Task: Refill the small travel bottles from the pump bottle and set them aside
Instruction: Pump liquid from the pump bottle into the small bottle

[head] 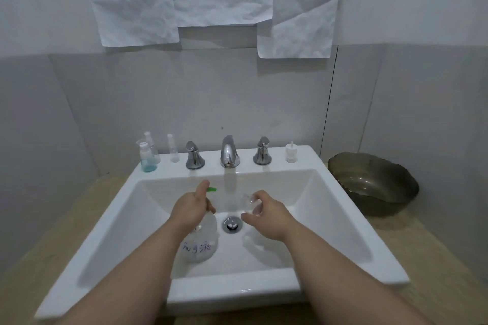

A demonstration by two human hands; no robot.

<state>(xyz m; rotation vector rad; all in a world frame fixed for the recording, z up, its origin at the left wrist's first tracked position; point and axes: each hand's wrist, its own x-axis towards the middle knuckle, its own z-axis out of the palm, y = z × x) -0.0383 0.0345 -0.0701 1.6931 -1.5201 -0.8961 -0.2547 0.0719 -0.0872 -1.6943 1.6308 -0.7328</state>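
Left hand [191, 210] gripping clear round pump bottle with handwritten label [202, 245] near middle of white ceramic sink [311, 158] basin. Fingers curling round neck, thumb lying on pump head.

Right hand [266, 215] pinching small clear travel bottle [248, 202] in fingers, just right of green pump spout [212, 189]; contact unclear.

Step likely: lining mouth under spout. Advice: holding bottle upright, pressing slowly, spills going to drain [231, 224].

Chrome tap [229, 152] standing just beyond, crowding lift room.

Far left on rim: blue-filled travel bottle [148, 159] and slim clear bottle [173, 148] standing. Far right: white cap [291, 152]. Dark glass bowl [375, 185] sitting on wooden surface [435, 258].
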